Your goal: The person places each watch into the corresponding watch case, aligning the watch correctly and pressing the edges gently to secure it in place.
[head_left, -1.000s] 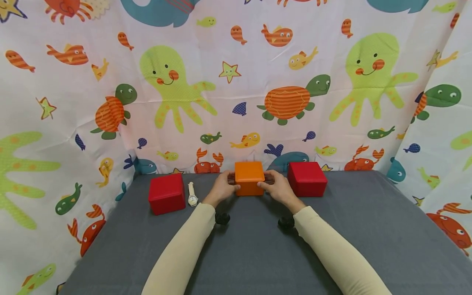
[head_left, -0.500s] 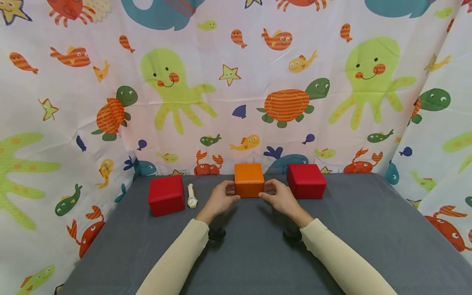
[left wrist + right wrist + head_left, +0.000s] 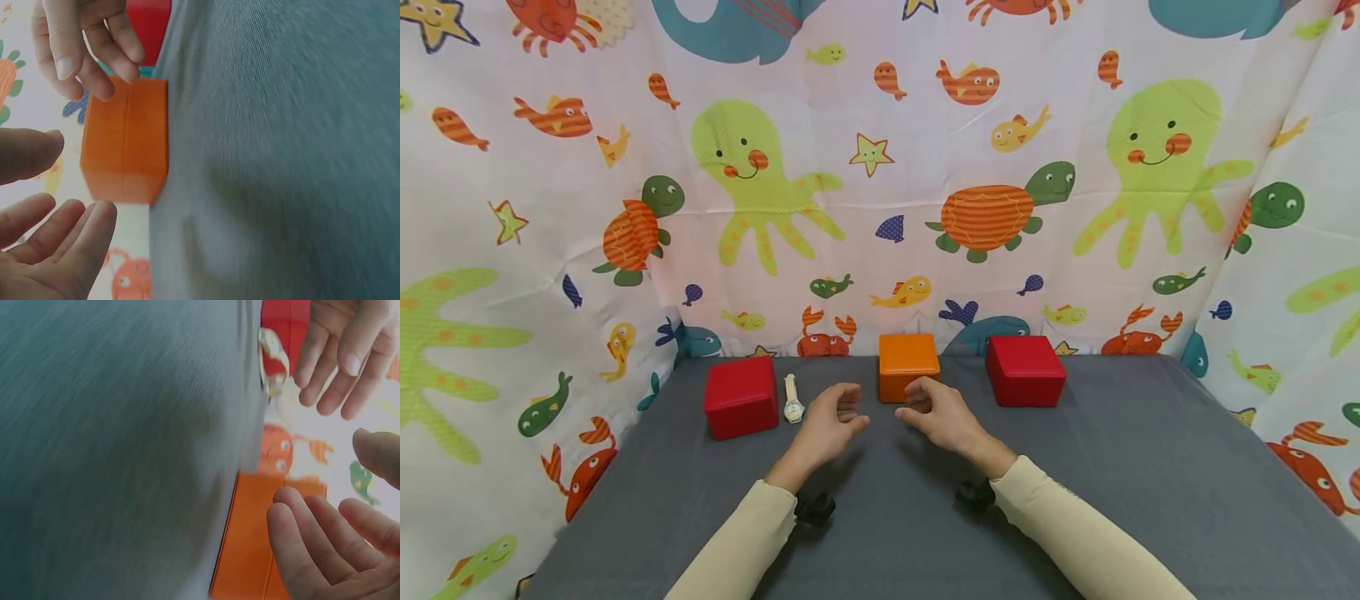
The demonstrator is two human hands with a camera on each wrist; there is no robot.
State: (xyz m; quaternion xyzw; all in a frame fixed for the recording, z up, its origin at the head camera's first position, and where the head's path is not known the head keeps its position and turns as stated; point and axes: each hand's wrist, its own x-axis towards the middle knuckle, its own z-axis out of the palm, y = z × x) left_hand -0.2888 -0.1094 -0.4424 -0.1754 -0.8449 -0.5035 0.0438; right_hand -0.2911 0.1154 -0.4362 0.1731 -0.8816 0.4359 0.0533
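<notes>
left hand [image 3: 826, 419] | let go of square orange box [image 3: 908, 367], drawn back toward 6 o'clock | right hand [image 3: 942, 416] | likewise released, fingers loosely curled

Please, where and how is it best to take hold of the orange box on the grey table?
Probably by its two side walls, one hand from each side. The orange box is a squat cube standing flat, with free space left and right. The left hand and right hand hover apart just before it, fingers loosely curled, holding nothing. The red boxes stand well clear.

Far row: left red box [image 3: 741, 407], wristwatch [image 3: 791, 398], orange box [image 3: 908, 367], right red box [image 3: 1025, 371]; gaps between boxes passable. Near tabletop [image 3: 887, 533] open; curtain [image 3: 880, 208] closes far side.
</notes>
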